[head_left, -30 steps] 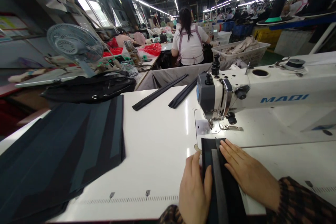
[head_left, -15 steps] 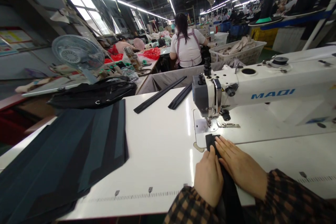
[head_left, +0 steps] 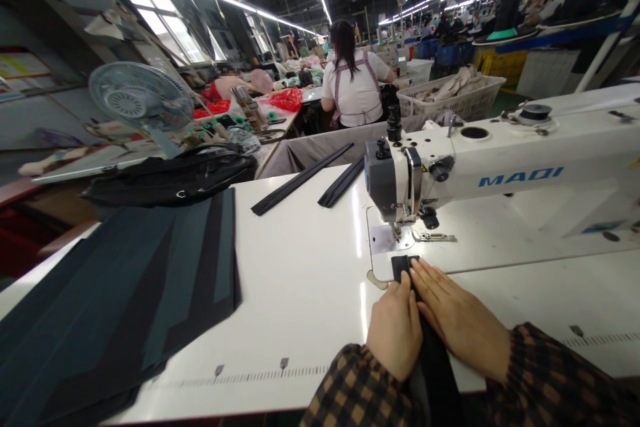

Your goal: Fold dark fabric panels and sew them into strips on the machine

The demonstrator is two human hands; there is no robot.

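Note:
A strip of black fabric (head_left: 435,373) runs from the table's front edge up towards the sewing machine's needle (head_left: 399,232). Its folded far end (head_left: 400,265) lies flat just short of the needle plate, apart from the presser foot. My left hand (head_left: 397,330) is closed on the strip's left side, thumb and fingers pinching the fabric near that end. Stretched out almost flat, my right hand (head_left: 457,317) rests with its fingertips on the strip's right edge. The part of the strip under both hands is hidden.
The white sewing machine (head_left: 520,173) fills the right side. Two narrow black strips (head_left: 300,180) lie beyond the hands. Large dark fabric panels (head_left: 125,280) are stacked at left, a black bag (head_left: 175,177) behind them. Farther off are a fan (head_left: 140,97) and a seated co-worker (head_left: 355,83).
The view has shifted slightly, so the table and panels sit a little further left. Both hands keep nearly the same place on the strip.

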